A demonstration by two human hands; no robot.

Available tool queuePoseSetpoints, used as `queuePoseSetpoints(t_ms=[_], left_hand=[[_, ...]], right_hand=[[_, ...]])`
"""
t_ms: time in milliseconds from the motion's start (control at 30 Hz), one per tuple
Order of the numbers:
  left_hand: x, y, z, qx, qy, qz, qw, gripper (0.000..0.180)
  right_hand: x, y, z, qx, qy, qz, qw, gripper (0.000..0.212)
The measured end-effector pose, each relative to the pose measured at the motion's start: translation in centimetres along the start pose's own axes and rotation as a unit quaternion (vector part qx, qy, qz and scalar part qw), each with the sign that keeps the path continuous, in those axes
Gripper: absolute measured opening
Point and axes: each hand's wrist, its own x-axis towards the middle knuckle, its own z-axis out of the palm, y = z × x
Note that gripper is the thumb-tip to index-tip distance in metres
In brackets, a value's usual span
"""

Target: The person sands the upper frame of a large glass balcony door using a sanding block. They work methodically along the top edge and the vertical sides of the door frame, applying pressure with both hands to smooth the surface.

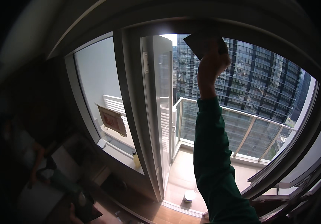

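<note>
My right arm, in a green sleeve, is raised high across the doorway. My right hand (213,56) is closed around a dark, flat, square-cornered piece (194,43). That piece is up against the top of the door frame (160,28); backlight hides its material. Down in the dim lower left corner, what looks like my left hand (74,214) shows at the picture's edge. Beside it is a dark flat thing (95,213); shadow hides the fingers, so I cannot make out any grip.
A white door leaf (163,93) stands swung outward at the left. On the balcony floor sits a white tub (189,196), with a glass railing (220,128) beyond. A yellow bottle (136,160) stands by the side window. Another person (37,164) is in shadow at lower left.
</note>
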Motion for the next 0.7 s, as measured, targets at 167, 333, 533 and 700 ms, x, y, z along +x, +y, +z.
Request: queuePoseSetpoints(t_ms=[167,333,533,700], left_hand=[[0.3,0.3,-1.3,-0.141,-0.003,-0.132,0.981,0.038],[-0.2,0.7,-0.8,-0.118,0.080,-0.094,0.985,0.039],[0.2,-0.3,-3.0,-0.128,0.090,-0.092,0.984,0.041],[0.2,-1.9,-5.0,-0.001,-0.007,0.068,0.998,0.046]], right_hand=[[-2.9,1.5,3.7,-0.045,-0.020,-0.013,0.999,0.043],[-5.4,2.6,7.1,-0.017,-0.108,0.064,0.992,0.035],[-5.6,3.1,8.7,0.037,-0.135,0.040,0.989,0.031],[-4.9,3.4,8.9,0.023,-0.118,0.103,0.987,0.039]])
